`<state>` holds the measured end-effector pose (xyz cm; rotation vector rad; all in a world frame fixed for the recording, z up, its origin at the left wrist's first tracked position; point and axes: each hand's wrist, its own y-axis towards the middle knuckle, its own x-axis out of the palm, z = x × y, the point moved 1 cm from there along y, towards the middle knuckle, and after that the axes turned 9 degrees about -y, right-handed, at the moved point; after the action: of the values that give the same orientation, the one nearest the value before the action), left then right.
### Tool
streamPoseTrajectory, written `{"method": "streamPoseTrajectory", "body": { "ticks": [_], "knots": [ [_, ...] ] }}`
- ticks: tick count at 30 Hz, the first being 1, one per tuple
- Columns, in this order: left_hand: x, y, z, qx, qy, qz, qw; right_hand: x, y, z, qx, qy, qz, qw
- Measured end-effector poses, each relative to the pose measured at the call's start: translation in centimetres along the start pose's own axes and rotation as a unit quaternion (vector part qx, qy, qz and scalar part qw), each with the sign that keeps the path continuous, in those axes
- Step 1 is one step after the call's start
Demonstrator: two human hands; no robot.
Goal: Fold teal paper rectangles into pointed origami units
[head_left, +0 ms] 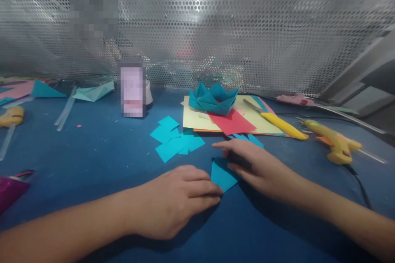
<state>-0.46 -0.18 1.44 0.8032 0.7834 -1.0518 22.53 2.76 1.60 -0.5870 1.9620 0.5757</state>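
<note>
A small teal folded paper piece (221, 174) lies on the blue table (101, 160) between my hands. My left hand (175, 199) rests palm down, its fingers pressed together on the piece's lower left edge. My right hand (251, 164) lies over the piece's upper right part, fingers stretched flat and holding it down. Just beyond them lie several loose teal paper squares (175, 137). Further back a folded teal paper crown (212, 98) sits on a stack of coloured sheets (230, 122).
A yellow-handled cutter (282, 125) lies on the sheets, and a yellow glue gun (335, 143) with a black cord lies to the right. A pink glue gun (294, 99), clear glue sticks (65, 110), folded paper shapes (92, 91) and a perforated metal screen (216, 28) stand behind.
</note>
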Motion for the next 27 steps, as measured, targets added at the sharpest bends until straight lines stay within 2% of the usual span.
{"method": "streamPoseTrajectory", "body": {
  "ticks": [4,7,11,15,17,20,24,27],
  "knots": [
    [-0.1,0.0,0.2,-0.048,-0.018,-0.010,0.999,0.1,-0.1,-0.1,0.043,0.041,0.003,0.998],
    [-0.1,0.0,0.2,-0.071,-0.020,-0.014,0.997,-0.3,-0.1,-0.2,0.097,0.029,-0.015,0.995],
    [-0.2,0.0,0.2,-0.074,-0.015,-0.022,0.997,-1.3,-0.3,-0.2,0.130,0.018,-0.068,0.989],
    [-0.2,0.1,0.2,-0.073,-0.015,-0.018,0.997,-2.1,-0.9,0.0,0.146,0.067,-0.172,0.972],
    [-0.1,0.1,0.2,-0.073,-0.013,-0.017,0.997,-2.1,-1.0,0.0,0.146,0.096,-0.185,0.967],
    [-0.2,0.0,0.2,-0.063,-0.015,-0.014,0.998,-1.5,-0.8,-0.1,0.146,0.132,-0.142,0.970],
    [-0.4,0.0,0.4,-0.054,-0.021,0.005,0.998,-0.4,-0.1,0.0,0.150,0.151,-0.020,0.977],
    [-0.5,0.0,0.6,-0.072,-0.015,-0.002,0.997,0.3,0.2,0.0,0.149,0.189,0.036,0.970]
  ]
}}
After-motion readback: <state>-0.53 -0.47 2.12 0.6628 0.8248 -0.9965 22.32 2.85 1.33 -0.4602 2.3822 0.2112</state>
